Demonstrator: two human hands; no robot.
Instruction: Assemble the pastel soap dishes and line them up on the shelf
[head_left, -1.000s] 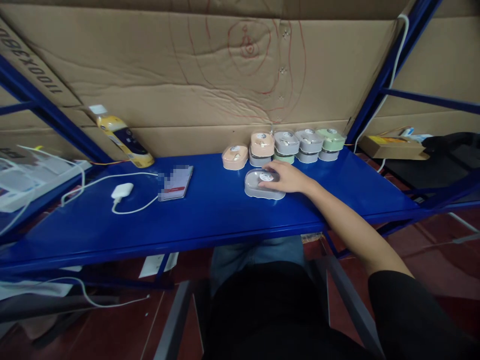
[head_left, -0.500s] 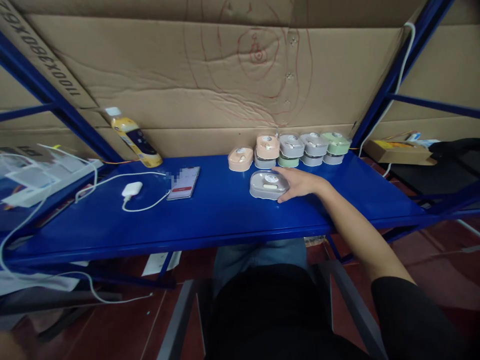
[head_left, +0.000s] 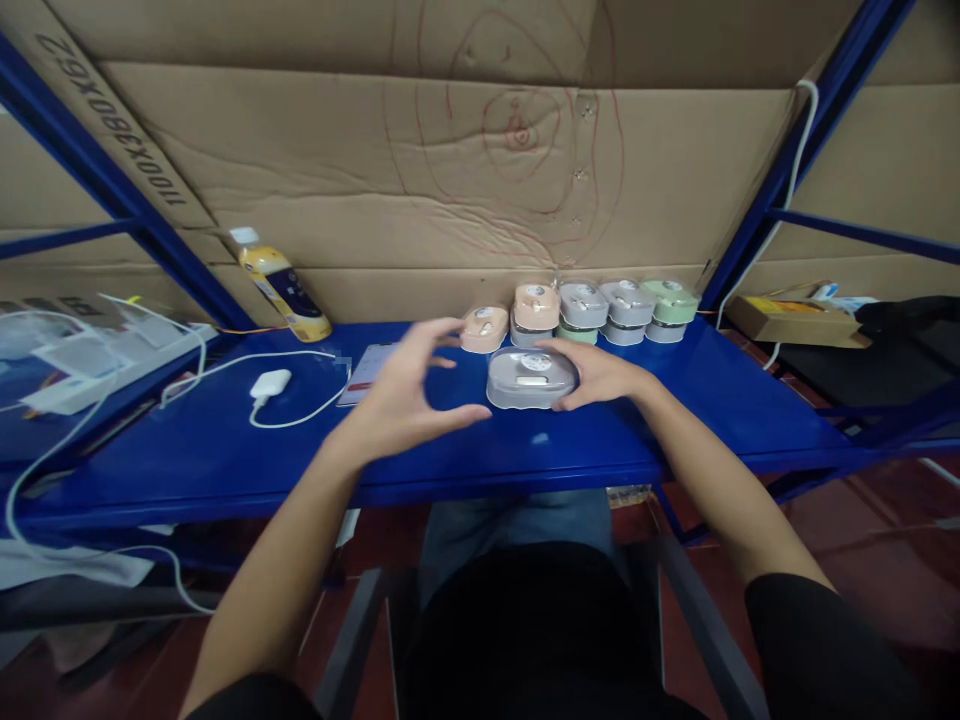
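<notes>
My right hand (head_left: 600, 372) grips the right side of a grey oval case with a clear lid (head_left: 529, 378), lifted slightly above the blue shelf (head_left: 465, 440). My left hand (head_left: 409, 390) hovers just left of the case, fingers spread and curved, touching nothing. Behind the case, against the cardboard, stand stacked small cases: a peach one (head_left: 484, 328), a peach-on-grey stack (head_left: 535, 306), grey ones (head_left: 583, 303) and a green one (head_left: 670, 300).
A phone (head_left: 363, 368) lies on the shelf, partly hidden by my left hand. A white charger with cable (head_left: 270, 384) lies to its left. A yellow bottle (head_left: 283, 285) leans on the cardboard wall. A flat box (head_left: 795, 318) sits at far right.
My left hand has come into view and risen beside the grey case. My right hand has lifted the case a little off the shelf.
</notes>
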